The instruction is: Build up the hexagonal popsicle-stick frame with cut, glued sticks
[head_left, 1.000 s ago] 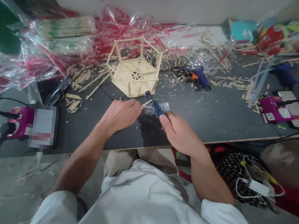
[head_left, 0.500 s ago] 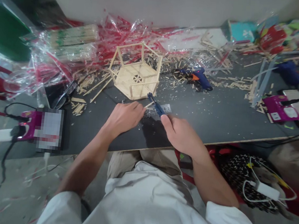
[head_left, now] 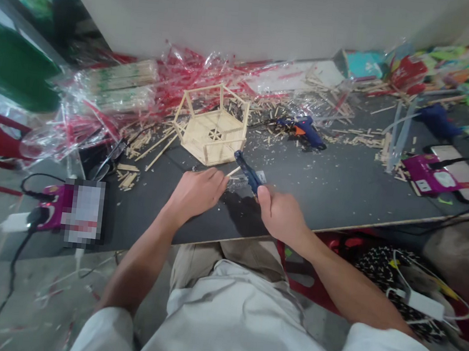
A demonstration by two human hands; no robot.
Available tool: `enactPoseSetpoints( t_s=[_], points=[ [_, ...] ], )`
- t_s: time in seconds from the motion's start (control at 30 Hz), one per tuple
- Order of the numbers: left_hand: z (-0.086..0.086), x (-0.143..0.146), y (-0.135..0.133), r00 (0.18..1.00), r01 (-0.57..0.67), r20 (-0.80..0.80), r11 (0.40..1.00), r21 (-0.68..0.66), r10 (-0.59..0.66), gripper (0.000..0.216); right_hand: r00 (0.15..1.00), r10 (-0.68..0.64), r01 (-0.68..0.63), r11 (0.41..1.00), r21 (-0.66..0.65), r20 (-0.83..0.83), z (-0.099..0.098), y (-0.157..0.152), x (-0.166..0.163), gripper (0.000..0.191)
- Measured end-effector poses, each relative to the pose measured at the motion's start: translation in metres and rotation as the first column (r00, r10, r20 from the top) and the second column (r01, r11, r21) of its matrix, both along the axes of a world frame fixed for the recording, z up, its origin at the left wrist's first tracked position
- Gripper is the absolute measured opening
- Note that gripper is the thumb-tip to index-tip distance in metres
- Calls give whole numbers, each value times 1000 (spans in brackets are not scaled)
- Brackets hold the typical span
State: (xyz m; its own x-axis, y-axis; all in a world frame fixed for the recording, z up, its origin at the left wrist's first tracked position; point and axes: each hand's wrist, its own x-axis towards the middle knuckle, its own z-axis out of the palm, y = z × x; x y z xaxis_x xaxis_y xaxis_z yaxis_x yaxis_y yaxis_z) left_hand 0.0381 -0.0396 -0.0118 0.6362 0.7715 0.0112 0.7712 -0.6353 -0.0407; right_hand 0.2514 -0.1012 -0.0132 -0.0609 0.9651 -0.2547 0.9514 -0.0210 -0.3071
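Observation:
My left hand (head_left: 200, 191) rests low over the table's front part, fingers pinched on a thin wooden stick (head_left: 234, 171) whose pale end pokes out to the right. My right hand (head_left: 283, 214) is wrapped around dark blue pliers (head_left: 250, 172). Their jaws point up and left, just beside the stick's end; whether they touch it I cannot tell. Behind both hands stands a six-sided frame (head_left: 219, 122) built of wooden sticks, with a slatted base and thin uprights joined by a top rim.
A blue glue gun (head_left: 309, 132) lies right of the frame among cut stick pieces. Bundled sticks in plastic (head_left: 121, 82) and red-and-clear wrappers (head_left: 199, 66) line the back. Purple power strips (head_left: 431, 173) with cables sit at both sides. The table edge (head_left: 363, 222) is close to my body.
The view has tilted slightly, so the table sits lower in the picture. The pliers have turned a little and their jaws have shifted slightly right. My left hand keeps its pinch on the stick.

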Motion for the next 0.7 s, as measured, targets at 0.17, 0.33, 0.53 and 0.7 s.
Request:
enactPoseSetpoints(
  t_s=[0.17,0.33,0.53,0.7],
  points=[
    [6,-2,-2,1000,-28,-14,999,-20,28,50,995,-13,11,1000,22,94,-3,-3,17,60],
    [7,-8,0,999,-42,-9,997,-60,42,49,974,-62,53,997,48,219,-5,-11,34,49],
    [8,-10,2,999,-41,-24,997,-69,39,47,928,-124,35,968,248,352,-21,-15,52,46],
    [12,-10,3,998,-37,-53,995,-88,32,46,892,-174,29,943,330,418,-35,-14,70,54]
  ],
)
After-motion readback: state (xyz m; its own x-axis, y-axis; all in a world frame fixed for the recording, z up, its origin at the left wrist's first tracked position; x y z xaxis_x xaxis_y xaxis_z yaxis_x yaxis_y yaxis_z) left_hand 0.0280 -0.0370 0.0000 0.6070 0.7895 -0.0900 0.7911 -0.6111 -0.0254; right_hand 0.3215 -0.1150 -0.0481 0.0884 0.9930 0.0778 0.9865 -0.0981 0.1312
